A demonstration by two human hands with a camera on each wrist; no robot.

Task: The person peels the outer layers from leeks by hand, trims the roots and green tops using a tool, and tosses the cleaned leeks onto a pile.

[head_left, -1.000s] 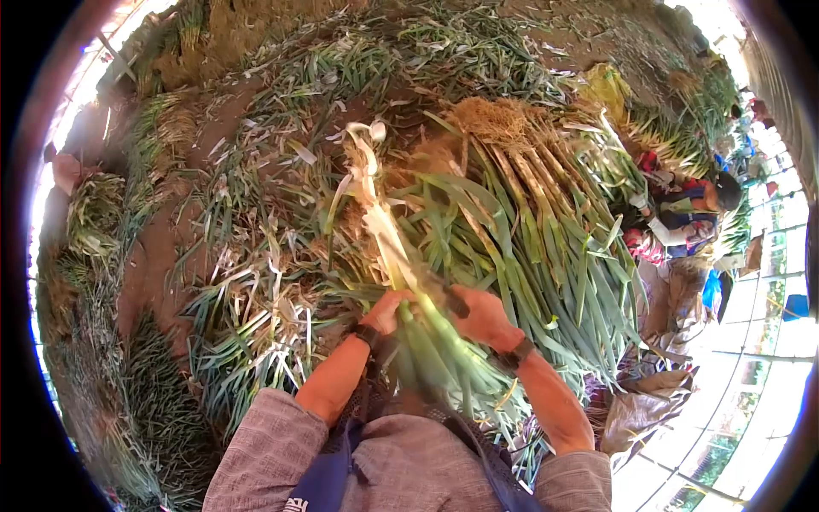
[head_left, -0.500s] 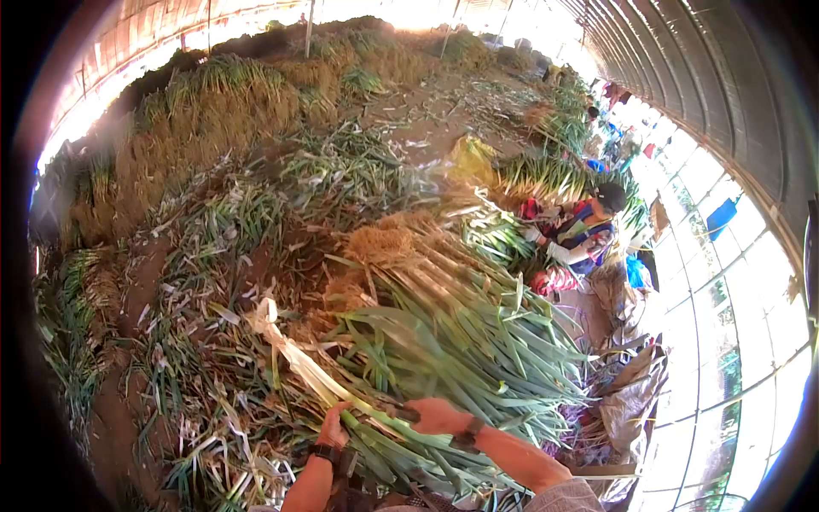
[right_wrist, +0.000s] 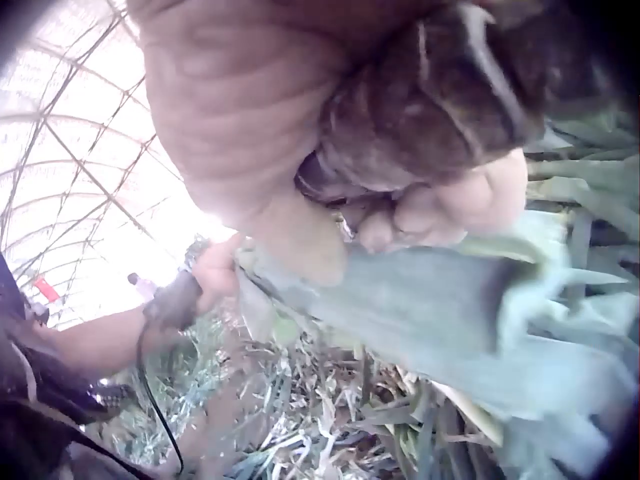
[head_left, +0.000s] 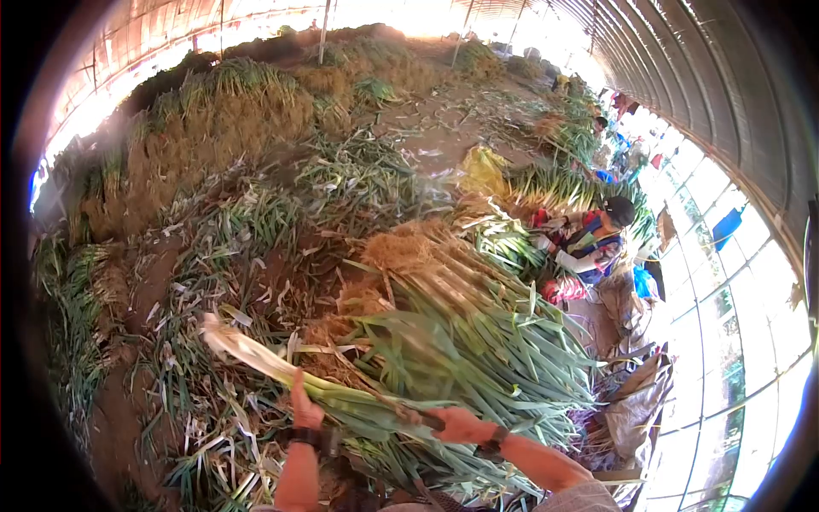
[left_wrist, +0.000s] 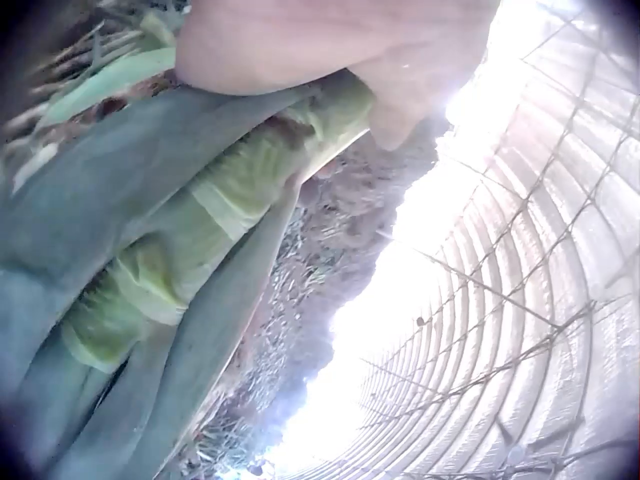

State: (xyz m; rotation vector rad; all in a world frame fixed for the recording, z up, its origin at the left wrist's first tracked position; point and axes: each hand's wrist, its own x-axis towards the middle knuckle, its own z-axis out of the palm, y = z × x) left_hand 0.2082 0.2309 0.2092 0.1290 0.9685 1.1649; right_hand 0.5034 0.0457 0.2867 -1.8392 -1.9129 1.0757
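Note:
A long green onion (head_left: 256,358) lies slantwise across the front, its pale root end pointing up and left. My left hand (head_left: 305,408) grips its stalk where white turns green; in the left wrist view the blue-green leaves (left_wrist: 230,200) fan out from under that hand. Farther right, over the leafy part, my right hand (head_left: 461,425) holds a tool by its dark wrapped handle (right_wrist: 400,110). The right wrist view shows the right thumb against a broad leaf (right_wrist: 420,300); the tool's far end is hidden there.
A big heap of green onions (head_left: 486,333), roots away from me, lies ahead to the right. Loose leaf scraps (head_left: 222,427) cover the ground at left. A person (head_left: 589,243) sits beyond the heap, near a yellow sack (head_left: 485,171). Stacked onions (head_left: 222,111) line the back.
The head view has tilted up toward the far end. The green onion has swung from nearly upright to slanting left. My left hand has shifted left and the right hand has moved farther from it.

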